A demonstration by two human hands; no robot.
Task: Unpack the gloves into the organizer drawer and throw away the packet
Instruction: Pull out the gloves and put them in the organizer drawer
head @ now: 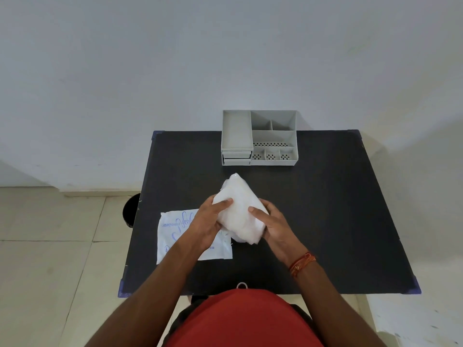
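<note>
A white bundle of folded plastic gloves is held above the middle of the black table. My left hand grips its left side, and my right hand grips its right side. The flat white packet with blue print lies on the table at the left, partly under my left forearm. The grey organizer stands at the table's far edge; its top drawer on the left is pulled out and open, with two shut drawers below.
A black round bin stands on the tiled floor just left of the table. A white wall rises close behind the organizer. A white surface shows at the bottom right corner.
</note>
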